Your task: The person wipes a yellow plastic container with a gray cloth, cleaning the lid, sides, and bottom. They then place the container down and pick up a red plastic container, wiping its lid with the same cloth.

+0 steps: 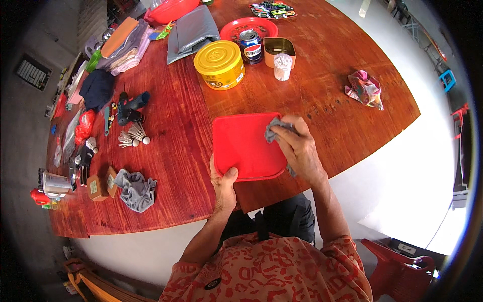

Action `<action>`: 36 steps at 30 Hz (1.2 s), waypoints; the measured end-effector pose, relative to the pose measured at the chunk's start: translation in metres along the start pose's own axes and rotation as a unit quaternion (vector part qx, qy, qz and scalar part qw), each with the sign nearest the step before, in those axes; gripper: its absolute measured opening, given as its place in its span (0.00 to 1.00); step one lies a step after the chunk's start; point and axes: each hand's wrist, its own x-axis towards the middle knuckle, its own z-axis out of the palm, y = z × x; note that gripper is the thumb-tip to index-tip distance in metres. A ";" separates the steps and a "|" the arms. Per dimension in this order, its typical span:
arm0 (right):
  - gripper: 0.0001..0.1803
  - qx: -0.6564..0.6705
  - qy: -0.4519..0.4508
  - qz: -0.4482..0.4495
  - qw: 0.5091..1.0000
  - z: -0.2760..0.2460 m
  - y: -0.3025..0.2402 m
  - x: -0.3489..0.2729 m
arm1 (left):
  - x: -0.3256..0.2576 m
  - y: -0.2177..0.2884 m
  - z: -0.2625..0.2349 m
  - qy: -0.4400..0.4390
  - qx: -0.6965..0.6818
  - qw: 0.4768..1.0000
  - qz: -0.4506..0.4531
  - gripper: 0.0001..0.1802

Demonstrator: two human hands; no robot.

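A square red lid or shallow tray (246,146) with rounded corners is held at the table's near edge. My left hand (224,186) grips its lower left corner, thumb on top and fingers underneath. In my right hand (300,146) a grey cloth (272,132) is bunched between the fingers, pressed against the red piece's upper right corner. Part of the cloth hangs out below that hand. Beyond the red piece stand a yellow round tub (219,65), a blue soda can (250,48), a container of cotton swabs (283,68) and an open square tin (279,46).
Left of me lie a crumpled grey cloth (136,191), shuttlecocks (135,135), a cordless drill (132,108) and small brown boxes (97,187). Farther back are folded fabrics (123,45), a grey plastic bag (192,32) and a red round tray (229,31). A crumpled pink wrapper (364,89) lies right.
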 end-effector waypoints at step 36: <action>0.14 -0.131 -0.044 -0.077 0.987 -0.011 -0.015 -0.003 | 0.002 -0.004 -0.004 -0.021 0.015 1.000 0.012 0.46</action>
